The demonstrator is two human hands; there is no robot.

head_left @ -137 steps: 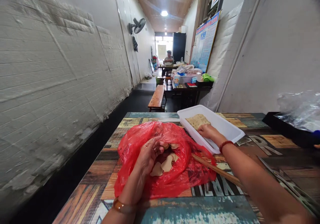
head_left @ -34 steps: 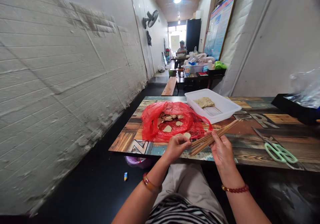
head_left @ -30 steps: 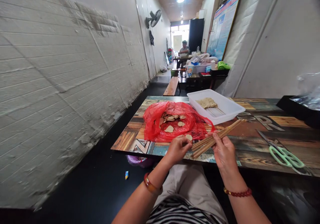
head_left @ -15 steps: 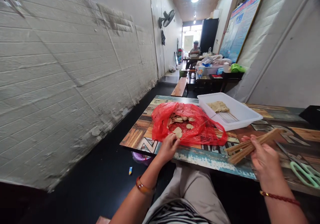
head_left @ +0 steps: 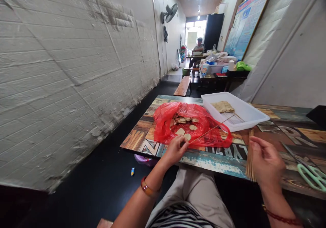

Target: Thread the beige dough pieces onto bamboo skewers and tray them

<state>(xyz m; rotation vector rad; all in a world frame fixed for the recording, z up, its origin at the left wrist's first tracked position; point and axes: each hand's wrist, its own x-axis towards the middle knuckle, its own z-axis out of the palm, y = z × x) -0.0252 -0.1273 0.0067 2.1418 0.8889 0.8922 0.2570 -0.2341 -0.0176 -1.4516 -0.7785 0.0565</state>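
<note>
My left hand (head_left: 177, 149) is closed at the near edge of the red plastic bag (head_left: 163, 119), pinching a thin wooden skewer (head_left: 209, 130) that slants up to the right over the bag. A pale round slice (head_left: 187, 137) lies by its fingertips. Several more slices (head_left: 181, 120) are inside the open bag. My right hand (head_left: 267, 162) is wrapped round a bundle of skewers (head_left: 250, 158), held near upright at the table's front edge. Behind it, a white plastic tray (head_left: 248, 118) holds a flat stack of beige pieces (head_left: 223, 106) and some thin skewers.
Green-handled scissors (head_left: 309, 173) lie at the right of the patterned table (head_left: 137, 129). A purple basin (head_left: 145, 160) is under the table's left end. Beyond are a wooden bench (head_left: 182, 86), a cluttered table (head_left: 216, 76) and a seated person (head_left: 198, 47).
One skewer now shows in my left hand, which has shifted slightly right. My right hand's bundle has turned from slanting to near upright. A slice now shows by my left fingertips.
</note>
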